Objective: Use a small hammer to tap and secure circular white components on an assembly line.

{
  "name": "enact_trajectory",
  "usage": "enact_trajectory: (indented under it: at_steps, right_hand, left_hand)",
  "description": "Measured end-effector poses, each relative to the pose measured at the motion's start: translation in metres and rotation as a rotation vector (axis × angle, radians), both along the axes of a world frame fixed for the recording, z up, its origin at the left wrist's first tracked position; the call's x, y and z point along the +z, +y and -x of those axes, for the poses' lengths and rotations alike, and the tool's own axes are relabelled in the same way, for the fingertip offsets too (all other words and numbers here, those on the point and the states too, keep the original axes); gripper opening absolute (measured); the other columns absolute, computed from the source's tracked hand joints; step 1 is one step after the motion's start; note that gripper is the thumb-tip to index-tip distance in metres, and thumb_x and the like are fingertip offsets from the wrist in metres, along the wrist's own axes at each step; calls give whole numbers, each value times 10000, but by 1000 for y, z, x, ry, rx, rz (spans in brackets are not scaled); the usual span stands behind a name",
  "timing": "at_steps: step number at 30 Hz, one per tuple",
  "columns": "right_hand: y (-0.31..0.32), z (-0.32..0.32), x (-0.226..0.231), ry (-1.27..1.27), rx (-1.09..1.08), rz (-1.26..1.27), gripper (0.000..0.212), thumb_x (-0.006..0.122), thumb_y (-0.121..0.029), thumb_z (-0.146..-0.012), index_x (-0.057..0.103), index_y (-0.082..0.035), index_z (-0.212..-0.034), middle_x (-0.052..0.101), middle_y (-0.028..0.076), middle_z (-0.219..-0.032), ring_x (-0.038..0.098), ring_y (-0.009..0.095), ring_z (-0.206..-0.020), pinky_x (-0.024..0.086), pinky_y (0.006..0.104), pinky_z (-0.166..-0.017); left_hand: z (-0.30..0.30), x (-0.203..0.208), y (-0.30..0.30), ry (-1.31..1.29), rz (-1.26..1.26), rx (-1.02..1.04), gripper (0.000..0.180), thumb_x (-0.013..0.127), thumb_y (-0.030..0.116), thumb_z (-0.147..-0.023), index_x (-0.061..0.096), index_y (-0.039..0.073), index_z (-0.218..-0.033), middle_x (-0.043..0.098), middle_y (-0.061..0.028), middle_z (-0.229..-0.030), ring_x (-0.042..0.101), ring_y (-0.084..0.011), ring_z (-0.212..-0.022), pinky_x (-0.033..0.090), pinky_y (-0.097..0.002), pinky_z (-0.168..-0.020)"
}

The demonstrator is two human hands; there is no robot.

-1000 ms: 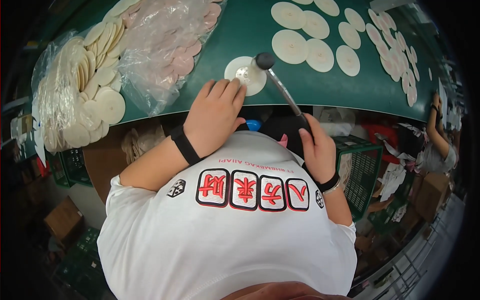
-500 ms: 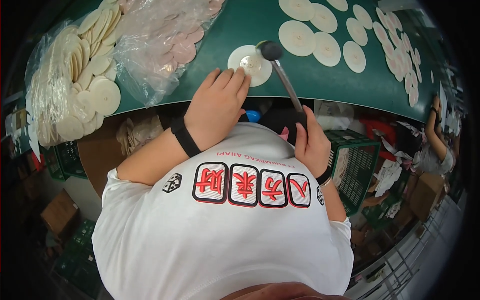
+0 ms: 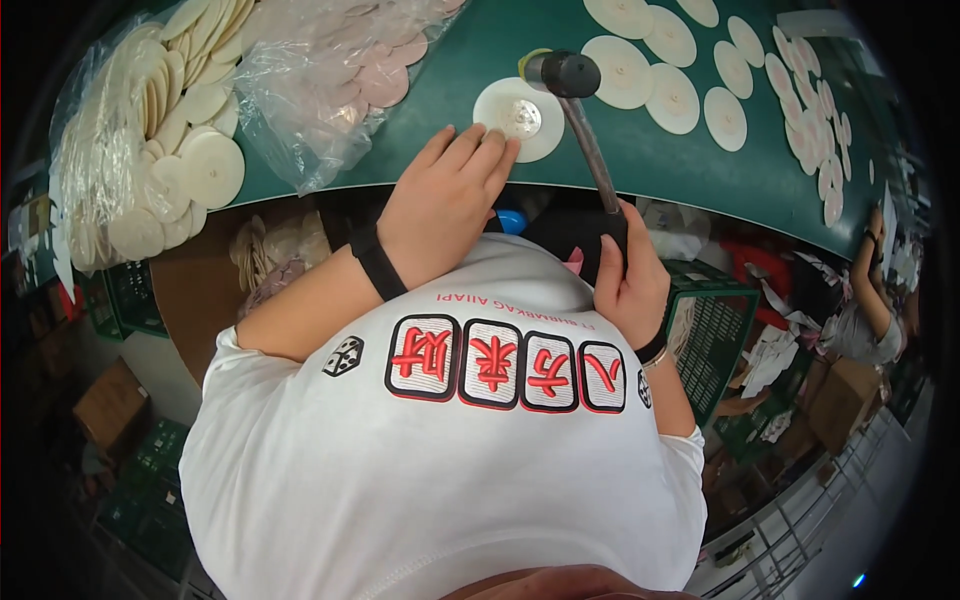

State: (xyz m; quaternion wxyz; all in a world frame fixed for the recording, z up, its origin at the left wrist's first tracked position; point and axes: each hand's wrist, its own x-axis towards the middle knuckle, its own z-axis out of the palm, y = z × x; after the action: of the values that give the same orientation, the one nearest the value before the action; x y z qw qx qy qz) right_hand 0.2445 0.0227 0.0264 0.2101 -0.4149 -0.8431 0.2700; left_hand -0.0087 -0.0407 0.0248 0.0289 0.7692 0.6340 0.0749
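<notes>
Left hand (image 3: 440, 215), fingers extended, touches a white disc (image 3: 542, 140) on the counter (image 3: 690, 170); right hand (image 3: 637, 282), well apart, is clamped on a mallet (image 3: 591, 150); pale discs (image 3: 672, 98) lie farther right.

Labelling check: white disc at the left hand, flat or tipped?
White disc: flat on the green table, round face showing, left hand at its near edge.

Your mallet (image 3: 590, 150) had a black head with a yellow-green far end, a grey shaft and a black grip. The disc (image 3: 545, 138) before you was white around a silvery centre. Your shirt (image 3: 430, 480) was white, with red characters in black-bordered tiles; your left wristband (image 3: 376, 264) was black, the table (image 3: 435, 112) green, the bagged discs (image 3: 382, 82) pale pink.
</notes>
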Motion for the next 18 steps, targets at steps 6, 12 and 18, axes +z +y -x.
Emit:
enact_trajectory:
  at_steps: [6, 12, 18]
  right_hand:
    - [-1, 0, 1, -53, 17, -17, 395, 633, -115, -998, 593, -57, -1387, 693, 205, -891, 672, 378, -675, 536, 404, -594]
    - [0, 9, 0, -227, 61, -12, 395, 632, -96, -1000, 598, -39, -1390, 688, 218, -868, 661, 354, -653, 527, 375, -611]
    - [6, 1, 17, -7, -54, 137, 372, 639, -149, -1015, 595, -37, -1368, 710, 196, -894, 708, 351, -724, 558, 379, -646]
  left_hand:
    - [-1, -2, -1, -12, -21, 6, 708, 784, 261, -790, 562, -11, -1405, 574, -112, -1324, 526, -264, -1280, 426, -396, -1104]
    - [1, -4, -1, -99, -31, 16, 674, 788, 248, -784, 574, -3, -1373, 586, -115, -1278, 541, -265, -1233, 436, -418, -1063]
    - [-12, -10, -4, -203, -18, 58, 674, 810, 225, -760, 568, 1, -1347, 575, -134, -1258, 548, -291, -1191, 440, -454, -1026]
